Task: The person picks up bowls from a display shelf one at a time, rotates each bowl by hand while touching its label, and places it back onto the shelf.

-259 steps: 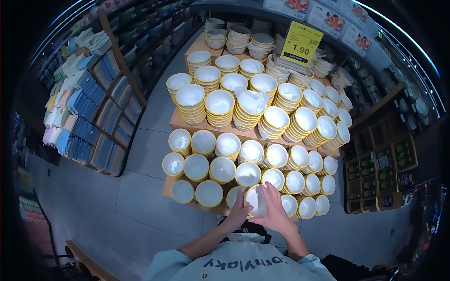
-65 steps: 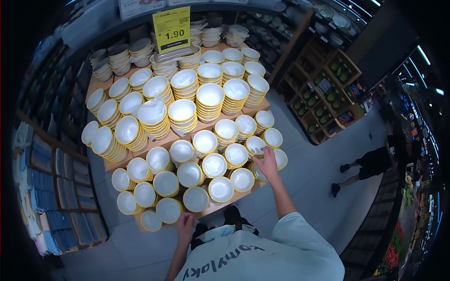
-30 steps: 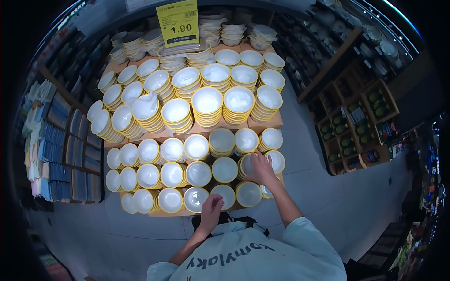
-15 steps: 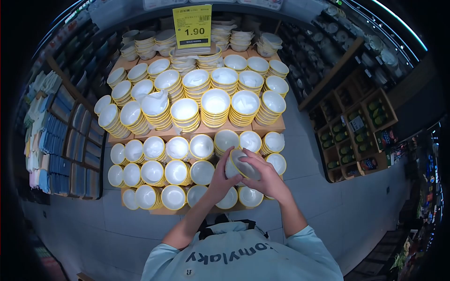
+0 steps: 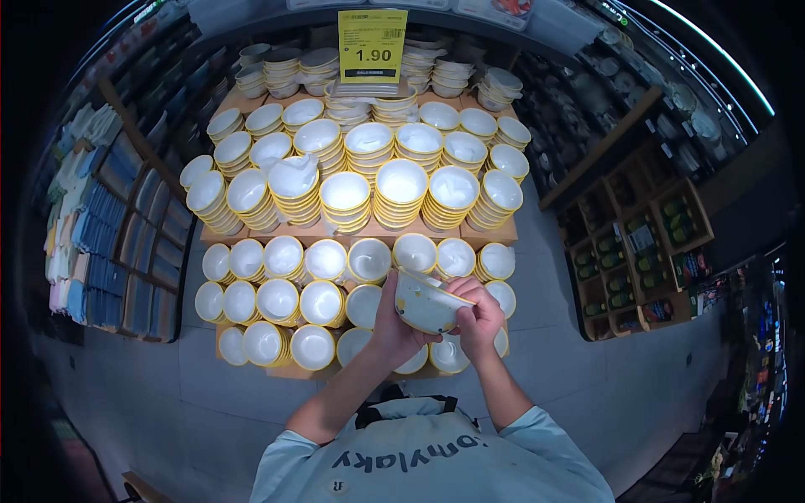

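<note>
Over stacked bowls (image 5: 401,191), hands (image 5: 436,323) hold a tilted bowl (image 5: 423,303).

- A two-step wooden display stand (image 5: 356,238) on the grey floor (image 5: 579,369).
- Stacks of yellow-rimmed bowls (image 5: 401,191) crowd both steps.
- A yellow price sign (image 5: 371,48) stands at the back.

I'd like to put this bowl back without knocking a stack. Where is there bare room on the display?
Hardly any. Both hands, left and right, hold the bowl over the lower tier's bowl stacks, which stand rim to rim. Bare wood shows only as a narrow strip along the upper tier's front edge. The upper stacks are just as crowded.
</note>
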Demonstrator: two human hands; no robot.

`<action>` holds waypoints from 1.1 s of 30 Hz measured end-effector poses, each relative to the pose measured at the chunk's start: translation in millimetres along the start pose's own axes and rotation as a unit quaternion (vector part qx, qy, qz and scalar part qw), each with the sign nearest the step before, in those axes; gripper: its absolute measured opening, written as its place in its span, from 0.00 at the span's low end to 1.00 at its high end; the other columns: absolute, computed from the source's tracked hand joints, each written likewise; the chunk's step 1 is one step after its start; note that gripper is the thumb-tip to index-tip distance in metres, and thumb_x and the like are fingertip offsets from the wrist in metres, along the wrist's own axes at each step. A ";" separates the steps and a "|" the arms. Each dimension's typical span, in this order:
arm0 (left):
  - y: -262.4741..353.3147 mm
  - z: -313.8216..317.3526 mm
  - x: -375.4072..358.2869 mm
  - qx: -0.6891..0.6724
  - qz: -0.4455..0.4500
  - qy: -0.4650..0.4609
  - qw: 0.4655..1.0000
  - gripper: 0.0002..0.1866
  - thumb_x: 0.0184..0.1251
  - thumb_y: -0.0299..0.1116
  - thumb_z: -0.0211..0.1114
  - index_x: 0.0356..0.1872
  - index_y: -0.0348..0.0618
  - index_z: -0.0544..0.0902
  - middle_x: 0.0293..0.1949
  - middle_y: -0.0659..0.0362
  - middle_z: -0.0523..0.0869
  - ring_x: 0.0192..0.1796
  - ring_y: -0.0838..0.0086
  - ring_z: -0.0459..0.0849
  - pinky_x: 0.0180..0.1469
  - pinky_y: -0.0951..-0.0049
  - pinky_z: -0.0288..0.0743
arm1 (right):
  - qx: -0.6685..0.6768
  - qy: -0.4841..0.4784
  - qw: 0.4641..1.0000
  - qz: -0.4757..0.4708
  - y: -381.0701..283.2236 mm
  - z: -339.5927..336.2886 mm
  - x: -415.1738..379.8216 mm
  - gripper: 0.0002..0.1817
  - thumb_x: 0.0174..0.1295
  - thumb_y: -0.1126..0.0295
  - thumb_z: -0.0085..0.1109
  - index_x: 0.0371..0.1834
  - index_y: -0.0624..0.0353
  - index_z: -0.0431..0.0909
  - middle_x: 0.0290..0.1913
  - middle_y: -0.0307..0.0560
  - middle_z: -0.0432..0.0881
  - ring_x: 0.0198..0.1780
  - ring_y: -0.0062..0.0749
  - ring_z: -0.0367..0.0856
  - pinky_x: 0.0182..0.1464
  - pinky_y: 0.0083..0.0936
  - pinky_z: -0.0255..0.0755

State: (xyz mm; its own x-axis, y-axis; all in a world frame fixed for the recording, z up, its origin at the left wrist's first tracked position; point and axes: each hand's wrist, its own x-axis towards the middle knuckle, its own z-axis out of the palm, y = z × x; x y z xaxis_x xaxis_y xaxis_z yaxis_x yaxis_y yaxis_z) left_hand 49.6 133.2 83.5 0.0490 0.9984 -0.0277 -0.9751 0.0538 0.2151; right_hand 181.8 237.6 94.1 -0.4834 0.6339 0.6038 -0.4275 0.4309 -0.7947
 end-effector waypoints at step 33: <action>3.1 3.0 -8.3 -0.094 0.004 -0.063 0.994 0.53 0.68 0.81 0.41 0.72 0.39 0.69 0.61 0.43 0.82 0.56 0.50 0.89 0.48 0.50 0.90 | -0.083 -0.123 0.984 0.103 -51.9 13.6 20.3 0.16 0.58 0.74 0.77 0.41 0.69 0.78 0.52 0.59 0.87 0.41 0.33 0.89 0.38 0.27 0.82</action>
State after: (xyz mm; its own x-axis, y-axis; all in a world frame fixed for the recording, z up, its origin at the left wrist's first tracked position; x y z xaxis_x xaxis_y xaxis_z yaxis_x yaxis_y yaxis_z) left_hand 46.8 125.1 87.3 0.0554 0.9936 0.0984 -0.9982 0.0527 0.0293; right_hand 183.8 219.4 148.4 -0.7263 0.5520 0.4096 -0.1812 0.4211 -0.8887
